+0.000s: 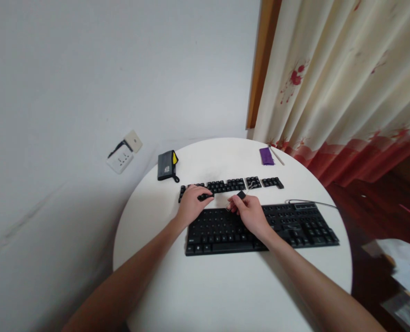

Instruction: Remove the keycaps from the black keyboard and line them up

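My left hand [192,201] is at the left end of a row of loose black keycaps [235,184]. Its thumb and forefinger curl together around a small black keycap [205,197]; whether it is lifted cannot be made out. Over the upper edge of a black keyboard [222,230], my right hand [248,210] is closed on a keycap puller [241,194] with a dark handle and thin wire loops sticking out at both ends. Part of the keyboard is hidden under the right hand and forearm.
A dark pouch [166,166] with a yellow patch lies at the table's back left. Further right are a purple cloth [266,156] and a thin stick-like tool [277,156]. The keyboard cable [315,202] runs off the right edge of the round white table [198,295].
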Action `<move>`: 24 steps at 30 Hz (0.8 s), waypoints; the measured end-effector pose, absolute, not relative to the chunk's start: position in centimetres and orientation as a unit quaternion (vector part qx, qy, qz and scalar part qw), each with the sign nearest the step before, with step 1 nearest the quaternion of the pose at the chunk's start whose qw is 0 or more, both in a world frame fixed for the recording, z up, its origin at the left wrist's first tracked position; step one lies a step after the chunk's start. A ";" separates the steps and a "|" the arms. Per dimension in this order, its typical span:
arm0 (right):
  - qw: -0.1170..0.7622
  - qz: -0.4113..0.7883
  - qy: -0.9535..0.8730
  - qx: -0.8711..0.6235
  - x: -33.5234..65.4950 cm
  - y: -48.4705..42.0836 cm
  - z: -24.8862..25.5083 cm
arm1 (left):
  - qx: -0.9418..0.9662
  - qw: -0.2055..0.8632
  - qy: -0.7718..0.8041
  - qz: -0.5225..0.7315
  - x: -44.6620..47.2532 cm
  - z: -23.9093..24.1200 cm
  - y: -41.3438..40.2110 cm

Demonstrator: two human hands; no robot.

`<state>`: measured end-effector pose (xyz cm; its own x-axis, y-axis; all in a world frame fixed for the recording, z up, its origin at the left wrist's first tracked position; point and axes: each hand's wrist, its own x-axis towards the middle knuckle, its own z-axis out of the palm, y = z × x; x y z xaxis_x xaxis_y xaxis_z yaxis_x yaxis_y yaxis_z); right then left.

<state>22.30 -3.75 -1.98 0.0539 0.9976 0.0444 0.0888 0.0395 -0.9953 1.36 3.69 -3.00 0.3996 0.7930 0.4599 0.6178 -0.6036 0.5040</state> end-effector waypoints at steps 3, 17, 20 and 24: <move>0.507 0.455 -0.513 -0.522 22.2 -3.8 -1.8 | 0.850 0.107 0.414 0.308 1.7 -3.3 3.9; 0.513 0.456 -0.506 -0.522 22.2 -4.0 -1.2 | 0.855 0.034 0.433 0.284 2.0 -4.1 4.5; 0.514 0.454 -0.506 -0.523 22.2 -4.1 -1.1 | 0.845 0.032 0.448 0.290 2.2 -3.8 4.3; 0.516 0.453 -0.508 -0.520 22.3 -3.9 -1.3 | 0.833 0.024 0.472 0.287 2.5 -3.4 3.9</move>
<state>22.27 -3.94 -1.30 0.0729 0.9959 0.0530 0.0598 0.0486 -0.9970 2.46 3.92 -3.36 0.3886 0.8005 0.4562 0.7732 -0.5526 0.3111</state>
